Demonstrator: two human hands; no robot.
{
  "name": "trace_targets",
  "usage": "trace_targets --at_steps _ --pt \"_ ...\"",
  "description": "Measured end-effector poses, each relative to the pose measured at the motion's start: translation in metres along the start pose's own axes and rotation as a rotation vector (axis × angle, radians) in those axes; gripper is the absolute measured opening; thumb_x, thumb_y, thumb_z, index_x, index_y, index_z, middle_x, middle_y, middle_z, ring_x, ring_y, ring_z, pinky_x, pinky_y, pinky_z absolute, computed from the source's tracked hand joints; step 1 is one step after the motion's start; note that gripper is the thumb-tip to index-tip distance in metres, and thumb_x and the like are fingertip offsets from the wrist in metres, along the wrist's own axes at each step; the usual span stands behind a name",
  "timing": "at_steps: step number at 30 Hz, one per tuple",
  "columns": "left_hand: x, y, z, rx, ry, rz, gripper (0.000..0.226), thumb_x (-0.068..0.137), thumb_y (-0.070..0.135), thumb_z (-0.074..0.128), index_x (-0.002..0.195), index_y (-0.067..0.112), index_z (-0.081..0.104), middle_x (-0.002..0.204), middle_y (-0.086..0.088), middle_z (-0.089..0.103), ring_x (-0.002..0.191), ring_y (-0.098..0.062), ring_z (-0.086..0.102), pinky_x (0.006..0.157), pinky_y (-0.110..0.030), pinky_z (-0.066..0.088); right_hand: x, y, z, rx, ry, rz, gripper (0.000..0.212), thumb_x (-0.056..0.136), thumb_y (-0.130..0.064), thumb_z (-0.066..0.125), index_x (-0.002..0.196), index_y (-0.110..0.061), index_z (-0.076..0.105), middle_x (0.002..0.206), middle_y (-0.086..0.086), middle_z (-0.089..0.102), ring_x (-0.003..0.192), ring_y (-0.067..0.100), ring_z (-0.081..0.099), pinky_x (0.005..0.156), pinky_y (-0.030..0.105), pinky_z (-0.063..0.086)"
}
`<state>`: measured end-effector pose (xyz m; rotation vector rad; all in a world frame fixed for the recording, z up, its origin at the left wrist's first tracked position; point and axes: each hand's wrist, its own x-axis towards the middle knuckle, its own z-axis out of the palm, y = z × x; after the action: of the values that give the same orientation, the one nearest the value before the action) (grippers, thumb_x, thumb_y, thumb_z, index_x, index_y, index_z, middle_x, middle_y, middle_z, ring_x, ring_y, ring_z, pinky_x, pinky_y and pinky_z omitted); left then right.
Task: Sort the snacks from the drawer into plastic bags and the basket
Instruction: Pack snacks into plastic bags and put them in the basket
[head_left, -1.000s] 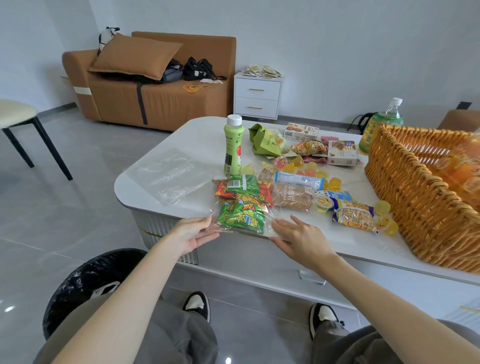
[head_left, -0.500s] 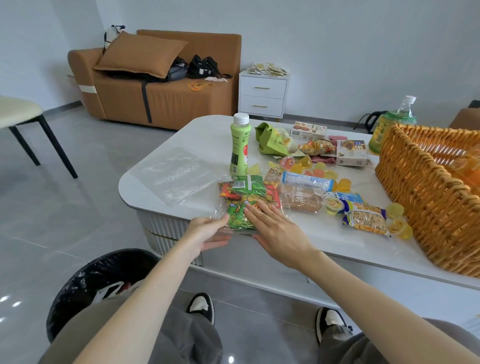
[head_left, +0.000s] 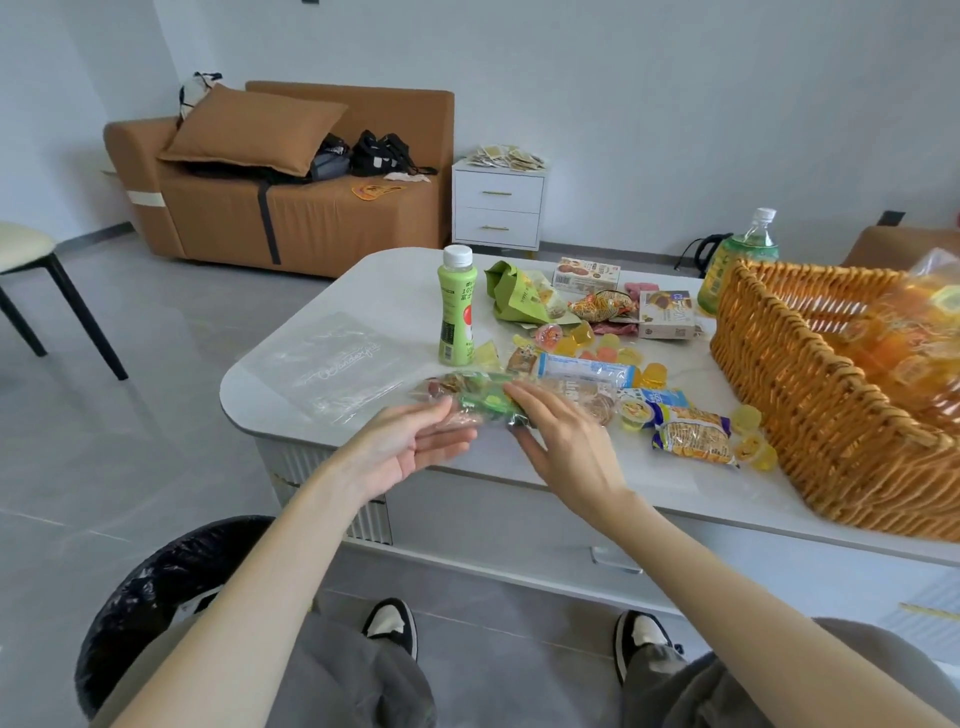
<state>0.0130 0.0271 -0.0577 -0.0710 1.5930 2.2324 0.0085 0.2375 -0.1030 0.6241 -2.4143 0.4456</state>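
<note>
A clear plastic bag of green and red snack packets (head_left: 475, 400) lies at the near edge of the white table (head_left: 384, 280), blurred and partly raised. My left hand (head_left: 410, 447) is palm-up with straight fingers touching the bag's near end. My right hand (head_left: 563, 441) lies flat on the bag's right side, fingers straight. An empty clear bag (head_left: 332, 364) is spread flat to the left. The wicker basket (head_left: 810, 400) stands at the right with a bag of orange jelly cups (head_left: 904, 332) inside. Loose snacks (head_left: 693, 436) lie between bag and basket.
A green drink bottle (head_left: 456, 312) stands upright just behind the filled bag. Boxes and wrappers (head_left: 665, 314) and a tea bottle (head_left: 737, 260) sit farther back. A black-lined bin (head_left: 156, 587) is on the floor at my left knee. The drawer front (head_left: 618, 558) is below the table.
The filled bag has lifted off the table edge and shifted away from me. My left hand turned palm-up at its near end. My right hand slid further over the bag.
</note>
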Motion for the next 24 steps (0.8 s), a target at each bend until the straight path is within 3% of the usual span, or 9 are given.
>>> trace_targets --at_steps 4,6,10,12,14,16,18,21,24 --pt "-0.006 0.034 0.019 0.084 -0.032 0.172 0.029 0.098 0.027 0.049 0.116 0.01 0.064 0.111 -0.006 0.071 0.095 -0.018 0.069 0.085 -0.033 0.057 0.039 -0.007 -0.046 -0.028 -0.013 0.118 0.028 0.097 -0.032 0.055 0.123 -0.025 0.063 0.096 -0.002 0.072 0.075 0.027 0.066 0.054 0.034 0.05" --pt "-0.012 0.05 0.029 0.181 0.01 0.31 0.03 0.099 0.033 0.046 0.117 0.02 0.065 0.115 0.002 0.07 0.105 -0.016 0.064 0.087 -0.032 0.053 0.059 -0.009 -0.074 -0.047 -0.028 0.182 0.023 0.1 -0.036 0.048 0.094 -0.024 0.066 0.068 -0.003 0.062 0.059 0.024 0.054 0.048 0.029 0.037" --pt "-0.019 0.062 0.042 0.462 0.369 0.534 0.029 0.094 0.044 0.053 0.121 0.036 0.058 0.135 0.009 0.053 0.124 -0.013 0.045 0.093 -0.025 0.042 0.08 -0.008 -0.13 -0.049 -0.046 0.29 0.038 0.101 -0.039 0.043 0.066 -0.028 0.05 0.054 -0.006 0.047 0.054 0.021 0.048 0.05 0.028 0.031" --pt "-0.019 0.058 0.048 0.539 0.521 0.431 0.064 0.082 0.058 0.062 0.139 0.042 0.038 0.151 0.004 0.027 0.139 -0.021 0.024 0.111 -0.041 0.029 0.082 -0.005 -0.155 -0.011 -0.002 0.362 0.042 0.101 -0.041 0.043 0.073 -0.014 0.061 0.055 0.001 0.052 0.055 0.023 0.048 0.049 0.027 0.028" --pt "-0.019 0.05 0.057 0.35 0.437 0.244 0.108 0.063 0.068 0.069 0.149 0.04 0.01 0.155 0.003 0.017 0.143 -0.023 0.019 0.114 -0.049 0.021 0.081 -0.003 -0.177 0.09 0.059 0.426 0.043 0.1 -0.04 0.045 0.086 -0.006 0.067 0.065 0.012 0.062 0.052 0.02 0.046 0.05 0.026 0.029" --pt "-0.016 0.04 0.073 0.128 0.18 0.075 0.124 0.05 0.075 0.07 0.15 0.035 0.009 0.15 0.003 0.032 0.137 -0.024 0.035 0.108 -0.053 0.031 0.078 -0.001 -0.196 0.205 0.114 0.483 0.044 0.099 -0.039 0.046 0.093 -0.001 0.067 0.077 0.018 0.068 0.054 0.018 0.047 0.055 0.028 0.036" --pt "-0.017 0.037 0.097 -0.044 -0.075 0.068 0.104 0.053 0.078 0.066 0.141 0.029 0.039 0.135 0.0 0.057 0.121 -0.022 0.056 0.097 -0.049 0.044 0.073 0.001 -0.215 0.385 0.089 0.554 0.044 0.099 -0.041 0.045 0.098 -0.004 0.067 0.092 0.018 0.07 0.069 0.021 0.059 0.069 0.031 0.047" --pt "-0.022 0.043 0.135 -0.179 -0.077 0.153 0.078 0.062 0.072 0.058 0.122 0.023 0.06 0.111 -0.004 0.071 0.106 -0.021 0.066 0.098 -0.045 0.047 0.063 0.0 -0.24 0.539 -0.16 0.671 0.046 0.099 -0.051 0.036 0.122 -0.018 0.059 0.109 0.006 0.067 0.094 0.022 0.064 0.084 0.036 0.053" --pt "-0.029 0.045 0.165 -0.121 -0.125 0.184 0.072 0.07 0.077 0.051 0.118 0.024 0.064 0.11 -0.006 0.072 0.104 -0.024 0.067 0.097 -0.047 0.049 0.047 -0.005 -0.253 0.565 -0.223 0.663 0.045 0.102 -0.051 0.028 0.118 -0.019 0.055 0.082 -0.001 0.064 0.071 0.01 0.065 0.067 0.025 0.053"
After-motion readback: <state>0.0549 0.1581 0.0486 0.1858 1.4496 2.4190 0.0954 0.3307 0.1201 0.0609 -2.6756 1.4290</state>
